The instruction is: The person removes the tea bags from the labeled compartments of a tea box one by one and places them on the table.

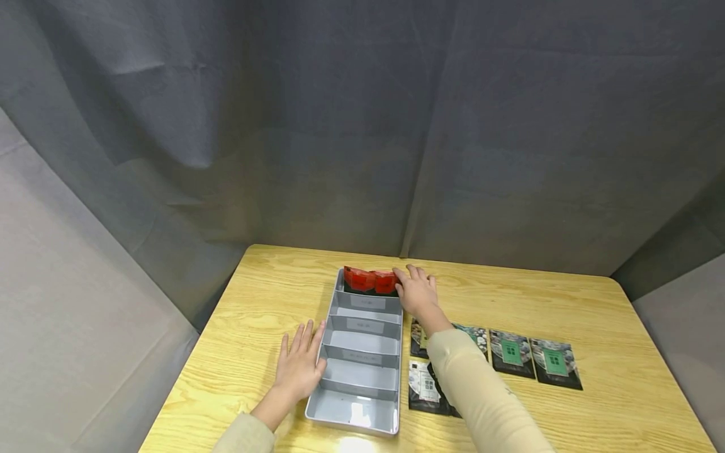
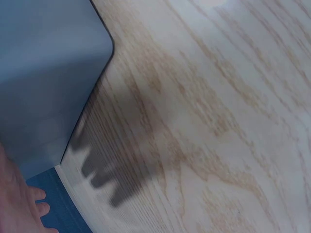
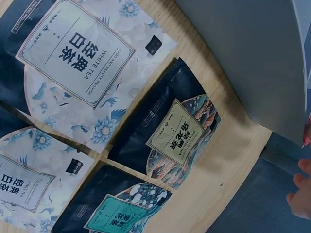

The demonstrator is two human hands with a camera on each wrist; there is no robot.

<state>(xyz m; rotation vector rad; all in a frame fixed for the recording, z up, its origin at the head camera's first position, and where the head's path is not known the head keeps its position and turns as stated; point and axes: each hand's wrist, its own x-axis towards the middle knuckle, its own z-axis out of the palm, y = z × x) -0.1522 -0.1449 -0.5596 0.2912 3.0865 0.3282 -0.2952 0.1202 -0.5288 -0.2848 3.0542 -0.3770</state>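
Note:
A long grey divided tray (image 1: 354, 410) lies on the table with several compartments in a row. Two red tea packets (image 1: 359, 279) stand side by side in its farthest compartment. My right hand (image 1: 418, 292) is at the tray's far right corner, fingers spread, with the fingertips by the right-hand red packet; whether they touch it is unclear. Along the tray's left wall my left hand (image 1: 299, 368) rests with its fingers extended. In the right wrist view, only some fingertips (image 3: 302, 194) appear at the edge, beside the tray wall (image 3: 252, 53).
To the tray's right lie several flat tea packets: a white tea pouch (image 3: 73, 53), an oolong pouch (image 3: 167, 131) and green-labelled pouches (image 1: 511, 352) among them. My right forearm covers some. Grey curtains (image 1: 362, 126) surround the wooden table (image 1: 255, 302).

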